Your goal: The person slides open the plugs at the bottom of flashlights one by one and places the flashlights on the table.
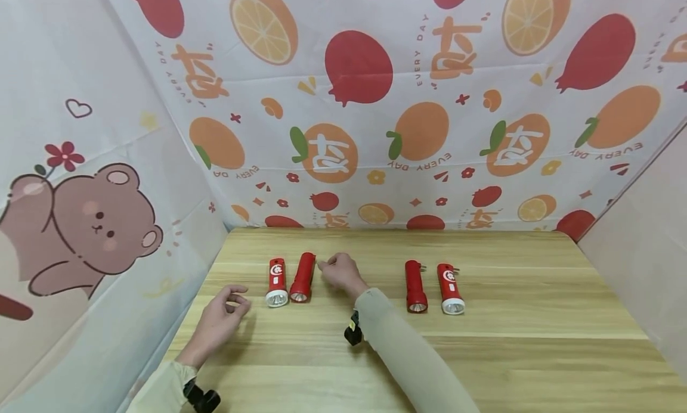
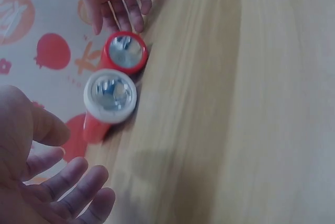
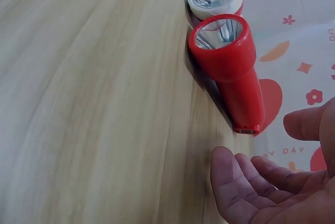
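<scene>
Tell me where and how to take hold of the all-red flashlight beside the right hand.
Best grip the slim barrel of the all-red flashlight, behind its flared head, probably coming from the right. It lies on its side, lens toward the person; the white-rimmed flashlight sits close on its left, while the right hand is already open at its right.

Behind the wood-grain surface [image 1: 526,306] hangs a white cloth [image 1: 386,91] printed with oranges [image 1: 421,131] and red fruits [image 1: 358,67]. On the left-hand cloth [image 1: 123,97], a brown bear [image 1: 102,222] raises a red flower [image 1: 65,155] below a heart outline [image 1: 79,114]. The pale right-hand side [image 1: 644,222] is possibly cloth too.
</scene>
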`<state>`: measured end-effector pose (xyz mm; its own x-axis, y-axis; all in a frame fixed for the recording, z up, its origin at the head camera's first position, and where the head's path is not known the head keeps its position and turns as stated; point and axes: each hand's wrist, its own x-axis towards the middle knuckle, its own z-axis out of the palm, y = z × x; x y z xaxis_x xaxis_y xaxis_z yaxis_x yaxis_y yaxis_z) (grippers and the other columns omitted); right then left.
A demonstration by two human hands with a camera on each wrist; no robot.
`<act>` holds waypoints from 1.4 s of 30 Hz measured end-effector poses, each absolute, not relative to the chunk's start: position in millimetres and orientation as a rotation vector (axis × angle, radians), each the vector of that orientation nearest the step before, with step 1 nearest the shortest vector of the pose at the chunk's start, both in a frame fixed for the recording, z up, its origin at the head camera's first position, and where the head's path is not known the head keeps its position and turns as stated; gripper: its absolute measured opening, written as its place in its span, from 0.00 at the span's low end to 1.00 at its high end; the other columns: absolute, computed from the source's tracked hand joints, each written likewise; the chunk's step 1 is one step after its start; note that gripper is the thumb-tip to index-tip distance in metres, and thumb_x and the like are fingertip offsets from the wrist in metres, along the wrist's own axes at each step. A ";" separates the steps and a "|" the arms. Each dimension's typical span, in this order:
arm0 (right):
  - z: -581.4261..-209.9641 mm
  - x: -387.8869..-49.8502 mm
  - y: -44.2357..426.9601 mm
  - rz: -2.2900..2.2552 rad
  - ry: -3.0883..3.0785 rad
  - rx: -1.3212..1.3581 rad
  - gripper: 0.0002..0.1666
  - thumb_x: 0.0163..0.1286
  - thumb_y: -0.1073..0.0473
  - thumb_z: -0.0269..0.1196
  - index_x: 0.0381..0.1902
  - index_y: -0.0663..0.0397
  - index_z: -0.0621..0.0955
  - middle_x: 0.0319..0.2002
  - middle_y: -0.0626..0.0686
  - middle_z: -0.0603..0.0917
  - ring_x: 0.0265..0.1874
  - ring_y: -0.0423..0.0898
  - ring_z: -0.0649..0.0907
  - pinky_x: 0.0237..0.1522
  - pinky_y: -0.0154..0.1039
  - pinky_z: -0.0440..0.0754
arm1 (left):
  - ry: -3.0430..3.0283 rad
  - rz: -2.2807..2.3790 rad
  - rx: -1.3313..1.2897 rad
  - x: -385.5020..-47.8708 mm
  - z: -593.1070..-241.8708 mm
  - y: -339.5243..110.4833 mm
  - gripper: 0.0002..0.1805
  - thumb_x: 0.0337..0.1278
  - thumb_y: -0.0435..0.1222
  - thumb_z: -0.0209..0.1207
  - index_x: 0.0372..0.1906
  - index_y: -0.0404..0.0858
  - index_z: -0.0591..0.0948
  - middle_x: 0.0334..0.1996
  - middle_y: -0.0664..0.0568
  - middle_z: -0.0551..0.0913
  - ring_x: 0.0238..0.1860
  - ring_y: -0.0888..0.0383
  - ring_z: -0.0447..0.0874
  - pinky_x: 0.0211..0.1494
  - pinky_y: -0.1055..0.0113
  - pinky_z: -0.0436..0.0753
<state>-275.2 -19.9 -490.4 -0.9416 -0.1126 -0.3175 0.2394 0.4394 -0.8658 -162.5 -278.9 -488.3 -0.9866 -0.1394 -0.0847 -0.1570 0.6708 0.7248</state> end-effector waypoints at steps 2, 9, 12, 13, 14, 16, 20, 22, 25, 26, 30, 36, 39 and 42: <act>-491.7 -276.1 -28.0 -1.499 2.373 0.120 0.17 0.74 0.46 0.62 0.42 0.55 0.79 0.32 0.49 0.79 0.30 0.49 0.84 0.28 0.39 0.82 | 2.848 1.222 -0.272 -158.4 -489.3 -286.2 0.22 0.74 0.39 0.55 0.66 0.35 0.71 0.52 0.39 0.82 0.43 0.54 0.83 0.36 0.67 0.78; -490.5 -276.9 -53.0 -1.467 2.376 0.151 0.20 0.73 0.43 0.62 0.40 0.55 0.77 0.25 0.48 0.76 0.25 0.46 0.81 0.31 0.38 0.83 | 2.848 1.196 -0.301 -146.1 -493.3 -305.4 0.22 0.74 0.40 0.54 0.65 0.35 0.71 0.51 0.39 0.81 0.41 0.56 0.84 0.33 0.68 0.78; -489.0 -276.9 -55.9 -1.453 2.388 0.186 0.20 0.73 0.42 0.62 0.36 0.55 0.77 0.25 0.49 0.76 0.25 0.46 0.80 0.31 0.38 0.83 | 2.863 1.197 -0.290 -145.1 -494.4 -306.9 0.21 0.73 0.39 0.55 0.64 0.35 0.72 0.50 0.39 0.82 0.40 0.57 0.84 0.33 0.68 0.78; -489.1 -277.5 -56.0 -1.451 2.388 0.191 0.21 0.73 0.42 0.62 0.33 0.54 0.76 0.24 0.49 0.76 0.24 0.46 0.79 0.30 0.37 0.81 | 2.870 1.197 -0.287 -145.3 -494.4 -307.3 0.21 0.72 0.39 0.55 0.64 0.35 0.72 0.49 0.39 0.82 0.39 0.57 0.84 0.33 0.69 0.78; -489.7 -277.9 -55.8 -1.447 2.394 0.188 0.21 0.73 0.42 0.63 0.30 0.53 0.75 0.23 0.48 0.76 0.22 0.45 0.78 0.28 0.37 0.80 | 2.875 1.196 -0.286 -145.5 -494.4 -307.7 0.20 0.72 0.38 0.55 0.63 0.34 0.72 0.49 0.39 0.82 0.39 0.58 0.85 0.33 0.69 0.78; -493.3 -279.7 -56.3 -1.438 2.407 0.184 0.24 0.72 0.42 0.63 0.24 0.51 0.72 0.20 0.48 0.75 0.19 0.44 0.77 0.25 0.35 0.77 | 2.880 1.192 -0.290 -145.8 -494.6 -308.6 0.20 0.72 0.38 0.55 0.63 0.33 0.72 0.48 0.39 0.82 0.39 0.58 0.85 0.34 0.69 0.78; -498.2 -281.5 -61.0 -1.394 2.460 0.199 0.29 0.70 0.40 0.64 0.17 0.49 0.68 0.17 0.48 0.74 0.16 0.44 0.75 0.20 0.34 0.72 | 2.871 1.189 -0.309 -146.6 -494.9 -310.2 0.21 0.72 0.38 0.56 0.63 0.32 0.72 0.48 0.38 0.82 0.39 0.58 0.85 0.33 0.69 0.77; -497.6 -281.2 -65.0 -1.380 2.479 0.210 0.29 0.69 0.39 0.65 0.18 0.49 0.69 0.18 0.48 0.73 0.16 0.45 0.75 0.19 0.34 0.70 | 2.870 1.185 -0.320 -146.7 -495.6 -311.0 0.21 0.72 0.39 0.55 0.63 0.33 0.72 0.49 0.37 0.82 0.38 0.57 0.85 0.33 0.69 0.77; -494.8 -279.6 -70.4 -1.379 2.482 0.232 0.27 0.67 0.38 0.65 0.23 0.52 0.72 0.23 0.50 0.74 0.18 0.46 0.74 0.20 0.35 0.68 | 2.875 1.182 -0.339 -146.7 -496.6 -312.2 0.20 0.73 0.38 0.55 0.63 0.33 0.72 0.49 0.37 0.82 0.38 0.57 0.85 0.32 0.69 0.77; -493.4 -278.8 -71.7 -1.381 2.477 0.244 0.26 0.67 0.38 0.65 0.25 0.53 0.73 0.24 0.50 0.75 0.19 0.46 0.74 0.20 0.35 0.69 | 2.878 1.180 -0.345 -146.6 -496.8 -312.4 0.20 0.72 0.38 0.55 0.63 0.33 0.72 0.48 0.37 0.82 0.38 0.56 0.85 0.32 0.69 0.77; -490.5 -276.0 -74.9 -1.363 2.481 0.294 0.25 0.68 0.39 0.66 0.27 0.55 0.77 0.25 0.51 0.77 0.21 0.46 0.75 0.21 0.35 0.69 | 2.882 1.182 -0.353 -146.3 -497.7 -312.3 0.20 0.72 0.38 0.54 0.63 0.33 0.72 0.48 0.37 0.82 0.38 0.56 0.85 0.32 0.68 0.77; -488.7 -273.2 -77.2 -1.266 2.564 0.300 0.25 0.68 0.39 0.65 0.34 0.58 0.81 0.30 0.52 0.80 0.28 0.46 0.78 0.26 0.34 0.71 | 2.881 1.193 -0.346 -145.4 -499.4 -310.3 0.21 0.72 0.38 0.56 0.63 0.33 0.72 0.49 0.37 0.82 0.37 0.57 0.85 0.32 0.68 0.78; -487.7 -272.1 -78.5 -1.223 2.587 0.285 0.25 0.70 0.40 0.64 0.40 0.60 0.81 0.31 0.53 0.81 0.30 0.47 0.79 0.29 0.35 0.74 | 2.885 1.194 -0.343 -145.2 -500.7 -310.3 0.21 0.72 0.38 0.56 0.63 0.32 0.72 0.49 0.36 0.82 0.37 0.57 0.84 0.32 0.68 0.78; -487.7 -271.2 -80.0 -1.188 2.602 0.268 0.25 0.72 0.41 0.62 0.44 0.61 0.80 0.32 0.53 0.81 0.30 0.47 0.79 0.30 0.36 0.76 | 2.884 1.194 -0.350 -144.3 -501.3 -310.0 0.21 0.72 0.38 0.56 0.63 0.33 0.72 0.49 0.36 0.82 0.37 0.57 0.84 0.32 0.68 0.78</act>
<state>-271.2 -80.0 -487.7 -0.9470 0.0561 -0.3163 0.2757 0.6473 -0.7107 -144.3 -310.0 -501.3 -0.9751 -0.2046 -0.0854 -0.2051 0.6863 0.6978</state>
